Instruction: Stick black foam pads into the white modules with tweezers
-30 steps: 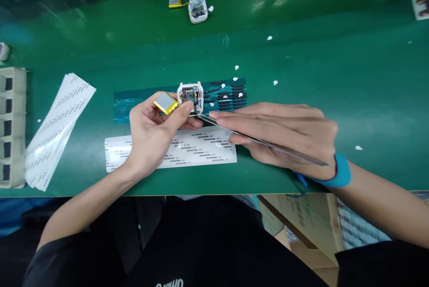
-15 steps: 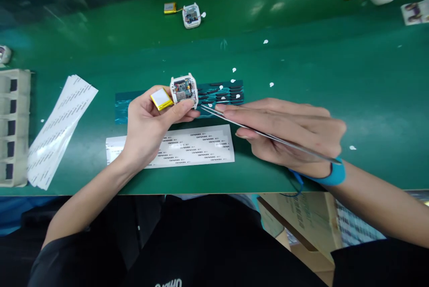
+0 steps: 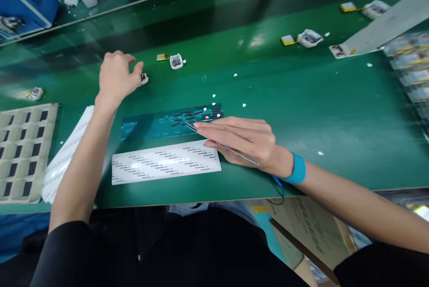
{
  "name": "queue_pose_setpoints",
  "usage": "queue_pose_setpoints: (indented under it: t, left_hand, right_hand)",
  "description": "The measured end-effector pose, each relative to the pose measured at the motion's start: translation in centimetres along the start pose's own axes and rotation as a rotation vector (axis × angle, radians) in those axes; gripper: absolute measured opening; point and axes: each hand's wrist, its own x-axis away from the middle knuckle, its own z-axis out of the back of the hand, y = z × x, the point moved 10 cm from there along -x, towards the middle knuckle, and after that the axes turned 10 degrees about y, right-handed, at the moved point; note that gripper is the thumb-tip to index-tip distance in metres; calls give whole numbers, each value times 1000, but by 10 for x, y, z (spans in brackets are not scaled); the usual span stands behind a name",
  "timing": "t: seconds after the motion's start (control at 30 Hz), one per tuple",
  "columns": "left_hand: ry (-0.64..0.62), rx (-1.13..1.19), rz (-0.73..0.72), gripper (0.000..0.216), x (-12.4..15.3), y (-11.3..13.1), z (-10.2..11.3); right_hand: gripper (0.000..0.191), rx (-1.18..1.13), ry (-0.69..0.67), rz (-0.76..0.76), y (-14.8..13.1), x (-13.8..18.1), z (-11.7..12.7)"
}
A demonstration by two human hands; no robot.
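My left hand (image 3: 115, 74) is stretched far forward over the green table, fingers curled around a small white device (image 3: 143, 79) that shows only at the fingertips. My right hand (image 3: 241, 137) lies low on the table and pinches metal tweezers (image 3: 217, 144). Their tips rest at the edge of a blue sheet (image 3: 147, 126) carrying several black strips. A white label sheet (image 3: 166, 162) lies just in front of that sheet, near my right hand. A blue strap (image 3: 296, 168) circles my right wrist.
Another white device (image 3: 176, 61) with a yellow battery (image 3: 161, 57) lies beyond my left hand; similar units (image 3: 310, 38) sit far right. A compartment tray (image 3: 22, 148) and a stack of white strips (image 3: 67, 153) are at left. A cardboard box (image 3: 311, 229) stands below the table edge.
My left hand has carried the white device from in front of me out to the far left of the table. The right hand with the tweezers stayed by the blue sheet. The view tilted up.
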Motion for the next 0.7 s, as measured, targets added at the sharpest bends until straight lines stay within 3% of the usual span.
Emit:
queue_pose_setpoints:
  t: [0.1,0.2,0.27,0.4,0.53,0.63,0.7]
  left_hand:
    - [-65,63,-83,17,-18,22,-43]
    - [-169,158,-90,27,-40,24,-89]
    - [-151,292,-35,35,-49,18,-96]
    - [-50,492,45,41,-25,16,-69]
    - [-136,688,104,51,38,27,-42]
    - [-41,638,130,51,69,23,-12]
    - [-53,633,160,48,85,27,-2]
  right_hand:
    - [18,1,30,10,0,3,-1]
    - [18,1,32,15,1,7,-4]
    - [19,-1,34,16,2,8,-5]
    - [19,-2,70,28,0,5,2]
    - [19,-45,36,-48,5,-1,8]
    - [15,-60,29,-73,6,-2,10]
    - [13,-74,38,-73,5,-2,9]
